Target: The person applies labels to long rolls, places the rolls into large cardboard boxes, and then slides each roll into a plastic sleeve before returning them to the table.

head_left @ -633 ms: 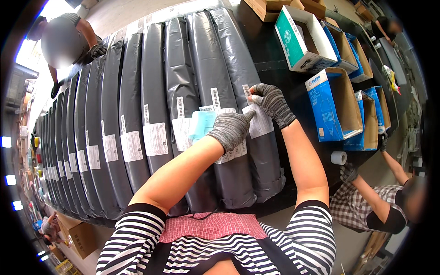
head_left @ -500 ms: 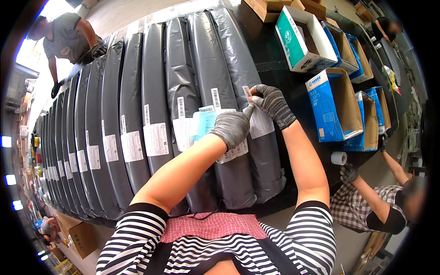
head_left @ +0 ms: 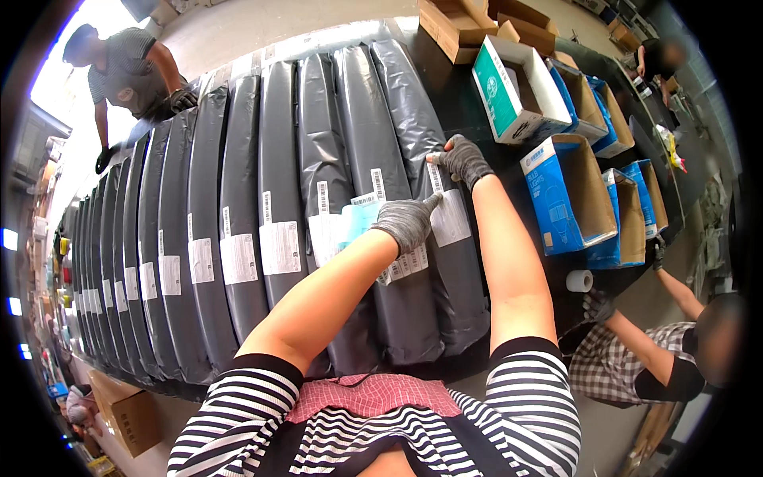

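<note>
A row of long packages in dark grey plastic bags (head_left: 280,143) lies side by side, each with a white label and a narrow barcode strip. Over the packages nearest me, my left hand (head_left: 404,224), in a grey knit glove, is closed on a light blue backing sheet (head_left: 359,222). Its index finger points at the rightmost package's white label (head_left: 451,219). My right hand (head_left: 464,162), gloved with bare fingertips, has its fingers curled and its thumb at the upper end of a barcode sticker (head_left: 435,180) on that package.
Right of the packages stand open blue cartons (head_left: 559,199), a green and white carton (head_left: 517,95) and brown boxes (head_left: 450,30). A white tape roll (head_left: 579,281) sits near the right edge beside a co-worker's gloved hand (head_left: 598,305). Another person (head_left: 131,71) leans at the far left.
My hands have drawn apart: the right moved up and slightly left to the sticker's upper end, the left a little down. The view has shifted slightly.
</note>
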The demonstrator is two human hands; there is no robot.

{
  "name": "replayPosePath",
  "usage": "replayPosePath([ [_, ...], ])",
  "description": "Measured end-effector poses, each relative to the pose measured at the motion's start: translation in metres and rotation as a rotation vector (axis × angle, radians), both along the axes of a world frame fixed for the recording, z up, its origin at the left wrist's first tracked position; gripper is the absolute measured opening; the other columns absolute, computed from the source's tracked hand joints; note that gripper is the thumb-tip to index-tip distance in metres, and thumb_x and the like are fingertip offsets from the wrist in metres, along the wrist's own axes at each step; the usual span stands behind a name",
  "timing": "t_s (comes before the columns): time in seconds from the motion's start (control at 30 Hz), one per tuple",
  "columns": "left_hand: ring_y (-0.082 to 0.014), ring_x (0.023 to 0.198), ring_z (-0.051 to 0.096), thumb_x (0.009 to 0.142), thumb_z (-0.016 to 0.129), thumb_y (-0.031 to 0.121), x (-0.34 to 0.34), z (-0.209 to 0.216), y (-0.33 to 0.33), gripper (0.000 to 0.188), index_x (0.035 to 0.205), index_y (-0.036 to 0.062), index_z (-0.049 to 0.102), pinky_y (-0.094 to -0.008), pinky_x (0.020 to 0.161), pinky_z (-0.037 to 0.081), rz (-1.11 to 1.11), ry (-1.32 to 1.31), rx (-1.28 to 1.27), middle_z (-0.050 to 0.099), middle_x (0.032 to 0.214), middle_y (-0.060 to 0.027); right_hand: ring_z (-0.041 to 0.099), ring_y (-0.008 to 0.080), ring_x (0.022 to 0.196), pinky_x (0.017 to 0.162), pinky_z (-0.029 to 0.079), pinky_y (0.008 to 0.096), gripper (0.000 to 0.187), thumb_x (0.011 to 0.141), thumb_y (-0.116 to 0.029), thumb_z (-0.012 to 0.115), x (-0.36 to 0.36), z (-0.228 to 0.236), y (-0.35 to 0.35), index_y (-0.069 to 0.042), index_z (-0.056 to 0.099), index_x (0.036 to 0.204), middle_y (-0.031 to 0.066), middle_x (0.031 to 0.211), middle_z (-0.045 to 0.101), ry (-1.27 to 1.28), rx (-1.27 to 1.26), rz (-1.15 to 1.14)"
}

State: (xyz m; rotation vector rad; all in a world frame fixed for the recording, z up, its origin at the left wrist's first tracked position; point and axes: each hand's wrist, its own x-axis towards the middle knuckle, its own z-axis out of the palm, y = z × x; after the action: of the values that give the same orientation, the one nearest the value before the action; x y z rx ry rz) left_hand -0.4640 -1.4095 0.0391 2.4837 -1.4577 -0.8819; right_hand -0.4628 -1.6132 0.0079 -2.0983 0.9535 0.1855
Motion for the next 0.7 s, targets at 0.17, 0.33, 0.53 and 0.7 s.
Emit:
replayPosePath([
  [0.17,-0.0107,0.087,0.061,0.098,0.056,0.019,-0.002,0.037,0.088,0.037,0.134,0.0098,0.059,-0.0275,0.082,0.05,0.426,0.52,-0.613,0.068,0.095,-0.0089,0.062,0.0189,0.102,0.086,0.052,0.0306,0.06,0.074,-0.009,0.082,-0.091,-0.023,0.022,0.0,0.055,0.126,0.0113,0.111,0.064,-0.548,-0.014,0.337],
  [0.33,-0.0087,0.098,0.057,0.099,0.058,0.022,-0.01,0.087,0.212,0.035,0.128,0.0037,0.063,-0.0248,0.088,0.047,0.808,0.811,-1.104,0.067,0.111,-0.0019,0.06,0.0165,0.109,0.097,0.047,0.0309,0.045,0.085,-0.013,0.075,-0.147,0.102,0.198,-0.002,0.06,0.127,0.008,0.117,0.065,-0.644,0.622,0.189],
  [0.53,-0.0055,0.08,0.057,0.101,0.056,0.026,-0.032,0.116,0.316,0.033,0.122,0.0024,0.065,-0.0219,0.073,0.049,0.963,0.694,-1.433,0.065,0.091,0.0004,0.059,0.0166,0.108,0.099,0.045,0.0338,0.062,0.078,-0.018,0.082,-0.142,0.173,0.337,-0.003,0.058,0.132,0.0086,0.117,0.066,-0.717,0.589,0.564],
  [0.7,-0.0087,0.091,0.056,0.101,0.057,0.026,-0.049,0.147,0.414,0.035,0.123,0.0005,0.064,-0.0251,0.083,0.047,1.019,0.467,-1.545,0.066,0.107,-0.0045,0.061,0.0143,0.1,0.09,0.049,0.031,0.053,0.082,-0.018,0.079,-0.132,0.181,0.445,-0.001,0.06,0.129,0.0077,0.105,0.068,-0.773,0.7,0.629],
])
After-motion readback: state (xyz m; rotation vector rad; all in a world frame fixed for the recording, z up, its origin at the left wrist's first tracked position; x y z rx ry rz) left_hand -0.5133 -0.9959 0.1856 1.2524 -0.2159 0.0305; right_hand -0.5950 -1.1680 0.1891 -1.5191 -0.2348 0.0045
